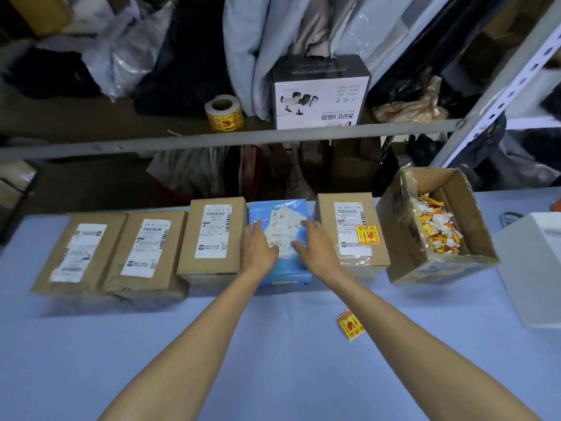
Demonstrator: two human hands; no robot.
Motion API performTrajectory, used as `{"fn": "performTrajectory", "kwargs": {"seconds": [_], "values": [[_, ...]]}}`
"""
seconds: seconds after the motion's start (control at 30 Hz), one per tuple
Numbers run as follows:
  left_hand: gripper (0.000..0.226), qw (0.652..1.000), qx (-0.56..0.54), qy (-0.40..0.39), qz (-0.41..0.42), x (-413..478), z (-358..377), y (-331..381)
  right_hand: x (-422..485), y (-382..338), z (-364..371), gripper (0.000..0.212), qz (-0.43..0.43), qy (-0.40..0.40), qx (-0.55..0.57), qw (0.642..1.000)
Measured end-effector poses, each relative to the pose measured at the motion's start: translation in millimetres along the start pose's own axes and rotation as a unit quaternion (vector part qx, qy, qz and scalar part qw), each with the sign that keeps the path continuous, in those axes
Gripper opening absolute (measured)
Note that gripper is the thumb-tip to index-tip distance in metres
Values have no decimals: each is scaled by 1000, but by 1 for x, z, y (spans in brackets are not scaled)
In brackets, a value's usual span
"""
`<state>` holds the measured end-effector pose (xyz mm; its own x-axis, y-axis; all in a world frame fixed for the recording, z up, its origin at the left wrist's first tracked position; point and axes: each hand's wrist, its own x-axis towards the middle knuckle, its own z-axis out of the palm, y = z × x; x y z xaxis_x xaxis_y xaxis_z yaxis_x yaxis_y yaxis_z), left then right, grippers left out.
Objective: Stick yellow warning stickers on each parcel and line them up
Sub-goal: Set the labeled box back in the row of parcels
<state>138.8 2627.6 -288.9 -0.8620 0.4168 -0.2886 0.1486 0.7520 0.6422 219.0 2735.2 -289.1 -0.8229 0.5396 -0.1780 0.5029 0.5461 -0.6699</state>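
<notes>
While both reach forward over the tabletop (212, 344), the left grip (258, 249) and the right grip (314, 246) lie flat on top of the blue parcel (280, 221). Their fingers are stretched out and relaxed, clenched round nothing. The left one covers the parcel's left half. The right one covers its right half, with its thumb spread toward the white shipping label (280, 235) that shows between them.

The blue parcel sits in a row along the far edge of the tabletop. Three brown parcels stand to its left: the far-left parcel (79, 252), the second parcel (148, 250), and the third parcel (212, 238), which is just beside the blue one. To its right is the fourth brown parcel (349, 226), which bears a yellow warning sticker (367, 235) at the right edge of its label. No yellow sticker shows on the other parcels.

A loose yellow sticker (349, 324) lies on the tabletop near the right forearm, apart from the parcels. An open carton (403, 232) of yellow-and-white sticker scraps stands at the row's right end. A sticker roll (224, 113) rests on the shelf (182, 140) behind.
</notes>
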Motion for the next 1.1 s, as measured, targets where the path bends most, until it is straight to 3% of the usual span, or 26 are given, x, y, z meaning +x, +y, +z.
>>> {"fn": "performTrajectory", "kwargs": {"seconds": [0.1,0.23,0.37,0.57,0.7,0.8,1.1], "values": [[76,999,-8,-31,-9,-8,-3,-8,3,-7,26,76,38,-32,-27,998],[70,999,-20,-43,-2,-13,-7,-13,3,-7,38,92,68,-13,-30,997],[71,998,-51,-39,-15,-16,-15,-11,2,-10,34,93,96,-12,-13,995],[80,994,-52,-75,-57,-52,-8,-29,-37,-9,36,73,138,-49,-40,988],[65,995,-35,-64,-68,-88,3,-51,-79,1,48,74,137,-37,-36,989],[61,994,-13,-46,-100,-107,7,-76,-105,11,54,63,130,-14,-33,991],[60,976,-170,-96,-98,-145,10,-120,-166,29,71,77,159,17,181,970]]}}
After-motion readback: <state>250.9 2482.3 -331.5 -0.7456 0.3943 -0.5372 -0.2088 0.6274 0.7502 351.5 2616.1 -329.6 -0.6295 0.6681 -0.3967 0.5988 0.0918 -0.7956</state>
